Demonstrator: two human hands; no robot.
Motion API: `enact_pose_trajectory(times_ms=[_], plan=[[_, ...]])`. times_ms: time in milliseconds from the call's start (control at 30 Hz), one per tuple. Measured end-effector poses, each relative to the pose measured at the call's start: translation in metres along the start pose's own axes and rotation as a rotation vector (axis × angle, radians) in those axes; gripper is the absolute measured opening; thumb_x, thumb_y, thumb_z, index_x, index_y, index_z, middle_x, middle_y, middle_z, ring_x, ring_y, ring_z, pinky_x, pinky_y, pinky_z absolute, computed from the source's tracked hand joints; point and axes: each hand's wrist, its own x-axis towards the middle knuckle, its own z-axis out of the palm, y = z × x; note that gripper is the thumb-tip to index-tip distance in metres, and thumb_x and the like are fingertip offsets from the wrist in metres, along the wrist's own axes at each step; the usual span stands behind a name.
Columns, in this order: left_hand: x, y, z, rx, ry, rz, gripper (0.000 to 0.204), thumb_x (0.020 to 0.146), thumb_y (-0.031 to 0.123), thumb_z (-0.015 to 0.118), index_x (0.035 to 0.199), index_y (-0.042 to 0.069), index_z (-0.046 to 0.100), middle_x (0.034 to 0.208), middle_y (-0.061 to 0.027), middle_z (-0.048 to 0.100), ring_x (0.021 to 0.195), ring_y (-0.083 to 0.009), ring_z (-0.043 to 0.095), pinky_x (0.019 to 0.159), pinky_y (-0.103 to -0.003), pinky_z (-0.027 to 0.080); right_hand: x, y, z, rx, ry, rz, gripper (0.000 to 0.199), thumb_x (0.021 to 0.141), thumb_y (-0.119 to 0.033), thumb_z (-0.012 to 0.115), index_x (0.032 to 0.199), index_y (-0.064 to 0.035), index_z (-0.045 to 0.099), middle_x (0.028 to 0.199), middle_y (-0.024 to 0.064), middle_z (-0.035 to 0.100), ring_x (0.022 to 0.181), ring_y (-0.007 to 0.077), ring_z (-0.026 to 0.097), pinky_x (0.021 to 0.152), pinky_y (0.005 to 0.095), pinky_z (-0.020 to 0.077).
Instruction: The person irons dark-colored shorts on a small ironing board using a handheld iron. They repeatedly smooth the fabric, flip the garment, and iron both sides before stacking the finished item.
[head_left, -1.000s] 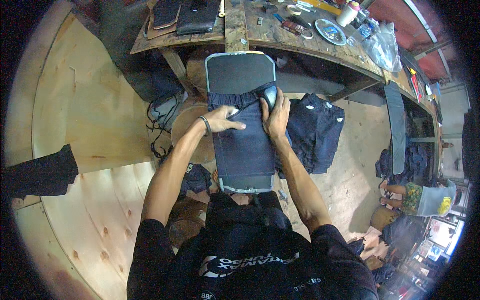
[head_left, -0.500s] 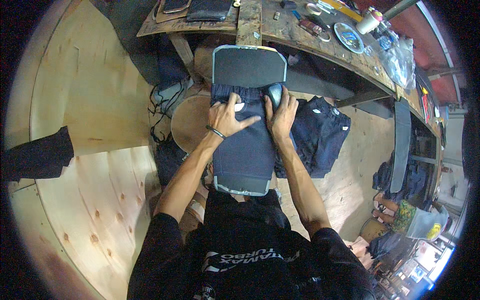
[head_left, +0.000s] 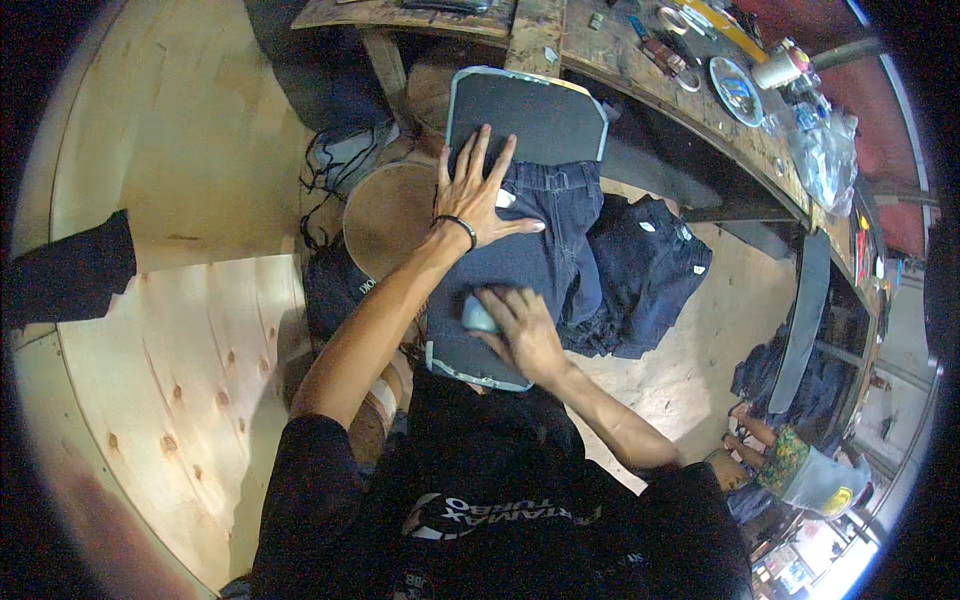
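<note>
Dark denim shorts or trousers (head_left: 525, 262) lie over a long dark board (head_left: 530, 120) with a pale taped edge, which runs from the workbench toward my lap. My left hand (head_left: 478, 200) is open with fingers spread, pressing across the waistband, fingertips on the bare board; it wears a black bracelet. My right hand (head_left: 528, 335), slightly blurred, curls round a smooth, rounded pale-blue block (head_left: 479, 314) that rests on the denim near the board's near end. What the block is made of I cannot make out.
More dark denim shorts (head_left: 645, 280) lie right of the board. The wooden workbench (head_left: 530, 40) beyond carries a blue-rimmed plate (head_left: 737, 90), a thread cone (head_left: 780, 68) and a plastic bag (head_left: 825, 160). A round wooden surface (head_left: 385, 220) sits left. At far right is a person (head_left: 820, 470).
My right hand has carried the block from the waistband's right side down toward the near end. My left hand has slid up and flattened. The denim's right side now hangs in folds.
</note>
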Motion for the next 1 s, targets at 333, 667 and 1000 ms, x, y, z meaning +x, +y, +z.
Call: enact_pose_trajectory(times_ms=[333,667,1000], plan=[[0.007,-0.001,-0.002,0.021,-0.047,-0.055,0.155,0.048,0.094,0.075,0.171,0.021,0.012,0.174,-0.0253,0.004,0.160,-0.0457,0.013,0.121,-0.074,0.011,-0.003,-0.014,0.018,0.155,-0.158,0.009,0.061,0.082,-0.020,0.082,0.138,-0.0032,0.062,0.116,0.0190,0.064,0.107,0.0403,0.060,0.096,0.0511,0.0505],[0.008,0.008,-0.006,-0.045,-0.110,-0.229,0.161,0.043,0.090,0.082,0.170,0.027,0.006,0.175,-0.0242,-0.003,0.160,-0.0483,0.006,0.109,-0.082,0.027,-0.013,-0.028,0.002,0.182,-0.026,0.092,0.057,0.084,-0.023,0.081,0.133,-0.0013,0.064,0.110,0.0233,0.065,0.103,0.0417,0.060,0.092,0.0532,0.0497],[0.008,0.010,0.001,0.037,0.013,-0.208,0.164,0.040,0.089,0.083,0.170,0.024,0.008,0.175,-0.0249,-0.001,0.161,-0.0441,0.010,0.111,-0.080,0.027,-0.032,-0.009,0.005,0.240,-0.063,0.260,0.058,0.079,-0.024,0.089,0.128,-0.0001,0.069,0.111,0.0213,0.067,0.102,0.0386,0.061,0.094,0.0498,0.0504]])
